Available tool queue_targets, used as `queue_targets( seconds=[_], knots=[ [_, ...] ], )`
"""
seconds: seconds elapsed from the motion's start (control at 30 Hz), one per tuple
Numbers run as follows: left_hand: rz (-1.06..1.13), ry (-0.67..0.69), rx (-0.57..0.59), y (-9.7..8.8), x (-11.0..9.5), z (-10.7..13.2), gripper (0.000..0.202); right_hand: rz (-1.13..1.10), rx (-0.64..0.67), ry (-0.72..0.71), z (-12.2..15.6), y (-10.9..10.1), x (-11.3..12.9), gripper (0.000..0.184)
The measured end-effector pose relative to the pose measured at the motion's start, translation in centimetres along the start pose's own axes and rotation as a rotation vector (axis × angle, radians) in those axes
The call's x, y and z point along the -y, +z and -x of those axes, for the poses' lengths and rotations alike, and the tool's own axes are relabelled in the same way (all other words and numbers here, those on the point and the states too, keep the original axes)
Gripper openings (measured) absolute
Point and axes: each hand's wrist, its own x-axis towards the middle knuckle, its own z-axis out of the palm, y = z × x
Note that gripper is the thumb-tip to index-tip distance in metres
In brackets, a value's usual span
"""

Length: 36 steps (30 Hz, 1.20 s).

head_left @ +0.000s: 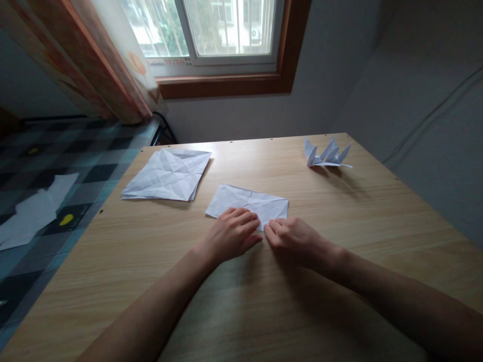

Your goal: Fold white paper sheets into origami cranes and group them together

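Head view: flattened left hand (pixel 231 235) rests on folded paper (pixel 260 199), right hand (pixel 292 239) pinching its near edge.

Wht ppr (pixel 247 197), rect., creased, flat.

Daylight enters through a glass window (pixel 230 25) in a brown wooden frame (pixel 226 87) on the grey far wall (pixel 324 65). Left, a floral orange-and-cream curtain (pixel 101 60) hangs above blue-and-black plaid cloth (pixel 101 153). A thin cable (pixel 445 103) crosses the grey right wall (pixel 422 55). Near stands a pale wood-grained desk (pixel 256 161).
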Motion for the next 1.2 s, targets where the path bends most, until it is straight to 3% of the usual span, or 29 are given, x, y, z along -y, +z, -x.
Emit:
queue_targets(
  seconds=[0.17,0.3,0.43,0.53,0.7,0.8,0.9,1.03,1.2],
  knots=[
    [-0.03,-0.004,0.006,0.1,-0.2,-0.1,0.023,0.028,-0.133,0.061,0.1,0.2,1.2,0.02],
    [-0.056,-0.016,-0.033,0.3,-0.3,0.0,0.024,-0.023,-0.424,0.036,0.1,1.0,0.6,0.019],
    [-0.08,-0.041,-0.084,0.4,0.0,0.2,0.025,-0.257,-0.654,-0.033,-0.1,2.3,-0.7,0.02],
    [-0.057,-0.085,-0.137,0.5,0.4,0.4,0.025,-0.392,-0.658,0.02,-0.2,3.4,-1.6,0.04],
    [0.092,-0.178,-0.203,0.8,0.8,0.5,0.02,-0.652,-0.575,0.442,-0.4,4.3,-2.3,0.026],
    [0.158,-0.292,-0.254,0.9,0.8,0.5,0.028,-0.724,-0.55,0.548,-0.9,4.3,-2.4,0.032],
    [0.12,-0.327,-0.231,1.0,0.7,0.4,0.046,-0.7,-0.548,0.523,-1.4,4.4,-2.6,0.034],
    [-0.044,-0.289,-0.103,0.8,0.7,0.2,0.048,-0.47,-0.497,0.432,-1.6,4.7,-2.7,0.025],
    [-0.072,-0.197,0.112,0.5,0.8,0.0,0.054,-0.21,-0.396,0.154,-1.5,4.1,-2.7,0.026]
  ],
)
